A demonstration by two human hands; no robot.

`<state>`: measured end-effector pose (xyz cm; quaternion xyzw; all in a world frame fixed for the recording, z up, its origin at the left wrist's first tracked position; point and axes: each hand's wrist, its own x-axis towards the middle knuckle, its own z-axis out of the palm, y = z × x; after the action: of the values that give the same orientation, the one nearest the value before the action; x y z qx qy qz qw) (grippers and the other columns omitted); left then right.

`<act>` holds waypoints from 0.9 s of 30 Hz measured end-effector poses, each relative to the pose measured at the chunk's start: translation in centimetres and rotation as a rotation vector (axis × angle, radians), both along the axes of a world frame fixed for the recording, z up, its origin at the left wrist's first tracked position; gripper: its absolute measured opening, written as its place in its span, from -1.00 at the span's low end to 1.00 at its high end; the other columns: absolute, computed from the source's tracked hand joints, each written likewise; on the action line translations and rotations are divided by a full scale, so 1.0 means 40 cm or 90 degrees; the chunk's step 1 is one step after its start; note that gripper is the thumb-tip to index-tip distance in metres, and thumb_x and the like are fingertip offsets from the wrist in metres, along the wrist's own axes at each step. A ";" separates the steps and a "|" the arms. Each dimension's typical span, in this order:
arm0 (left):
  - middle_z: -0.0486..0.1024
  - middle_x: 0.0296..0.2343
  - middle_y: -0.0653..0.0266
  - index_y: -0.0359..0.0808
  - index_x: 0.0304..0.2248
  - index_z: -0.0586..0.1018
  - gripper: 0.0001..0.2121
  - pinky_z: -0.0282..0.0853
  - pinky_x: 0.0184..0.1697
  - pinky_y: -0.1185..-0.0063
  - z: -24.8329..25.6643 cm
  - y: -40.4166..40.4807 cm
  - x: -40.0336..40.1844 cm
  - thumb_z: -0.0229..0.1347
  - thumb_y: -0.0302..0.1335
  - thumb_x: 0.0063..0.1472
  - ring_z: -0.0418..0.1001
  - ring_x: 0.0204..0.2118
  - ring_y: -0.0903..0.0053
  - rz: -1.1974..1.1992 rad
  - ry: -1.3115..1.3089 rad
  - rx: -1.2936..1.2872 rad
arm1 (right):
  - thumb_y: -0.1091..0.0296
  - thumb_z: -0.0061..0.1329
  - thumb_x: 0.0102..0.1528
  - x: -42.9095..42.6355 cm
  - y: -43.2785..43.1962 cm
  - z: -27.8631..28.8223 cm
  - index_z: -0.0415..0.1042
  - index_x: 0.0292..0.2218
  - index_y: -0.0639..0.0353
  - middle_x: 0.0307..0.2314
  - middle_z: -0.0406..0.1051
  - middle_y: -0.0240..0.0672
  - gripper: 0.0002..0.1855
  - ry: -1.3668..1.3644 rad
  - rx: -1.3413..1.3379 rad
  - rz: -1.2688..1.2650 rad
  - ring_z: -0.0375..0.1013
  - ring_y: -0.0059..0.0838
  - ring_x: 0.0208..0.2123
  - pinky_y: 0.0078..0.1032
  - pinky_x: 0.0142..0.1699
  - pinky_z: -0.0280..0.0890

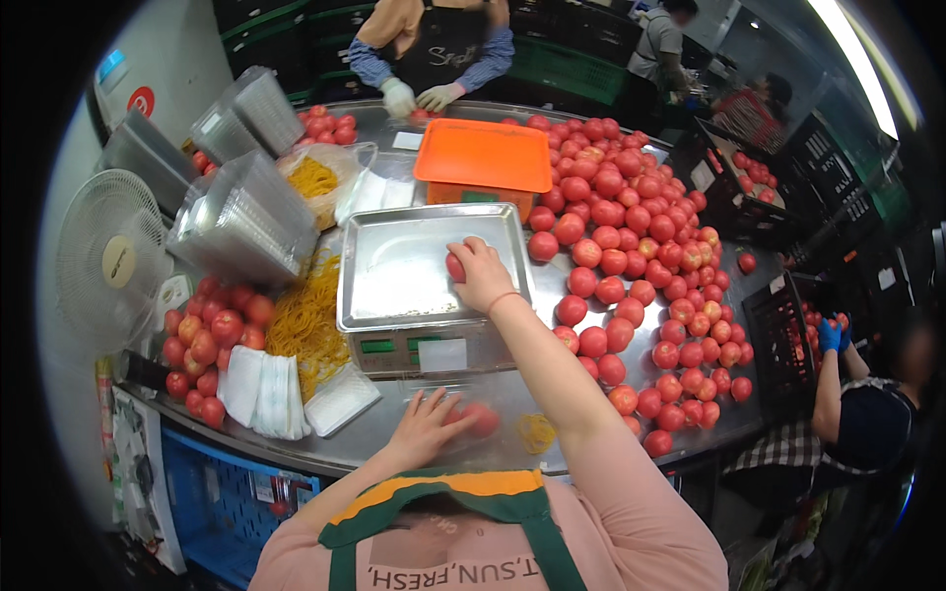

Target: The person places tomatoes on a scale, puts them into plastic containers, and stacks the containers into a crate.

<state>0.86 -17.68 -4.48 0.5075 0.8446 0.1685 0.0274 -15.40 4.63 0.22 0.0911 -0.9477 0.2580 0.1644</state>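
My right hand (480,272) grips a red tomato (456,267) over the metal tray (392,277) of a weighing scale. In front of the scale, near the table's edge, my left hand (427,428) lies with fingers spread at a clear plastic container (462,447) with tomatoes in it; this spot is blurred, and whether the fingers press on the tomatoes I cannot tell. A small bunch of yellow rubber bands (536,433) lies right of the container. Many loose tomatoes (593,341) spread over the right side of the table. An orange tray (484,155) tops a second scale behind.
Left stand stacked clear containers (244,214), a fan (114,258), a heap of rubber bands (307,325), white pads (266,391) and more tomatoes (203,340). A co-worker's gloved hands (417,98) are across the table. Another person in blue gloves (829,335) is by crates at right.
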 end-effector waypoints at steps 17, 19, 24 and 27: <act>0.18 0.04 -0.02 -0.33 0.02 0.25 -0.53 -0.01 0.15 0.29 -0.059 -0.031 -0.021 0.01 -0.54 0.07 0.10 0.13 0.19 0.236 -0.008 0.340 | 0.25 0.04 -0.05 0.588 -0.086 -0.084 0.35 -0.36 0.15 -0.39 0.32 -0.17 -0.76 -0.110 -0.136 0.208 0.37 -0.14 -0.34 -0.31 -0.29 0.30; 0.09 0.06 -0.07 -0.37 0.10 0.13 -0.41 -0.04 0.17 0.38 -0.007 -0.042 -0.034 0.03 -0.49 0.08 0.06 0.13 0.13 0.425 -0.066 0.415 | 0.27 0.00 -0.03 0.614 -0.053 -0.080 0.38 -0.33 0.20 -0.42 0.35 -0.09 -0.76 -0.132 -0.182 0.005 0.35 -0.05 -0.36 -0.29 -0.25 0.28; 0.21 0.03 0.13 -0.30 0.11 0.14 -0.50 -0.16 0.20 0.47 -0.014 -0.077 -0.122 -0.24 -0.16 0.30 0.10 0.13 0.35 0.453 -0.924 0.731 | 0.09 -0.19 0.16 0.663 0.008 -0.156 0.27 -0.05 0.26 -0.45 0.35 -0.23 -0.55 -0.576 -0.613 -0.124 0.42 -0.35 -0.43 -0.47 -0.31 0.36; 0.28 -0.04 0.17 -0.31 0.02 0.28 -0.56 -0.08 0.17 0.48 -0.016 -0.115 -0.095 -0.19 -0.20 0.27 0.17 0.08 0.35 0.347 -0.818 0.584 | 0.07 -0.28 0.20 0.683 0.006 -0.164 0.15 0.06 0.23 -0.40 0.31 -0.28 -0.49 -0.613 -0.782 -0.134 0.41 -0.46 -0.42 -0.55 -0.32 0.38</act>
<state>-2.92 -22.27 -5.12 0.0514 0.6052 0.7532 0.2525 11.93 4.89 -6.33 -0.2279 -0.6062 0.7296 -0.2196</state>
